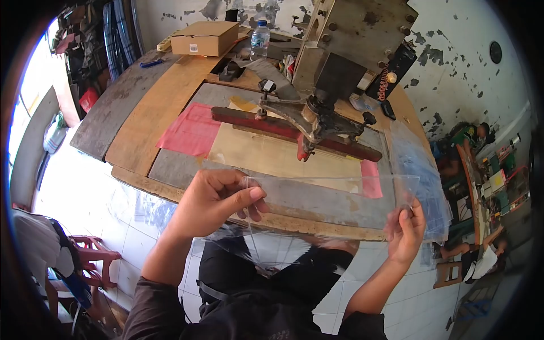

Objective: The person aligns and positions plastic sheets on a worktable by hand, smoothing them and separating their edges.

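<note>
A clear plastic sheet [328,190] hangs stretched between my hands over the table's front edge. My left hand [224,198] pinches its upper left corner between thumb and fingers. At the other end my right hand [406,224] grips the right side, partly seen through the film. Beyond the sheet is a press with a long red-edged bar [294,133] raised over a cream pad [272,148]. Pink pieces [191,129] lie at both ends of that pad, on a grey metal plate [181,170].
More clear plastic sheets [422,187] hang over the table's right side. A cardboard box [205,38], a water bottle [260,41] and a blue pen [151,63] stand or lie at the back. Co-workers [467,139] sit to the right. A red stool [93,258] is at left.
</note>
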The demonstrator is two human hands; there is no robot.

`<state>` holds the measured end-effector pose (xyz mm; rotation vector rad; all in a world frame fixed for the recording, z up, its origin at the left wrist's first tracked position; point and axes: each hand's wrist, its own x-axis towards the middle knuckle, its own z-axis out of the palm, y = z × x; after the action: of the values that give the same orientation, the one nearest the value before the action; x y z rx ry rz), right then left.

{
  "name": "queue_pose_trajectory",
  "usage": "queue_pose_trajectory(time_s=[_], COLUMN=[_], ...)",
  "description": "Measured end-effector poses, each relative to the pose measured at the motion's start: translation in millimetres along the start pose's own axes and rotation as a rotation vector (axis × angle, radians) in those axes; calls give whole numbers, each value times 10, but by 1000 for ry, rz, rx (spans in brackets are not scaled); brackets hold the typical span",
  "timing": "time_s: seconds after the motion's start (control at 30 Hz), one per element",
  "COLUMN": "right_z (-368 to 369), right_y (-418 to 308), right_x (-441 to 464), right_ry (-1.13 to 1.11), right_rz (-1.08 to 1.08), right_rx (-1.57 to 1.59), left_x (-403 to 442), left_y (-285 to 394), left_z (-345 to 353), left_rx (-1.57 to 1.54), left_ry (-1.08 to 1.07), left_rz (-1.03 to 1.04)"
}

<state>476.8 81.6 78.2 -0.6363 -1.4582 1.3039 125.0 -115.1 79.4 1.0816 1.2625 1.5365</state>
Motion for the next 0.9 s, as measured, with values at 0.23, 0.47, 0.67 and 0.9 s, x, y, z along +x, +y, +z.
queue_pose_trajectory(time_s=[0.23, 0.47, 0.67, 0.9], right_z=[-15, -11, -8, -92], right_y=[-27, -55, -54, 14], right_x=[-9, -12, -25, -11], right_ry=[13, 21, 55, -8], right_rz=[24, 50, 58, -32], right_rx=[4, 2, 0, -11], left_x=[3, 2, -4, -34], left_y=[17, 36, 71, 84], left_z=[11, 45, 54, 113], left_rx=[-53, -34, -37, -5], left_ry=[0, 26, 31, 69], left_rz=[-7, 7, -3, 59])
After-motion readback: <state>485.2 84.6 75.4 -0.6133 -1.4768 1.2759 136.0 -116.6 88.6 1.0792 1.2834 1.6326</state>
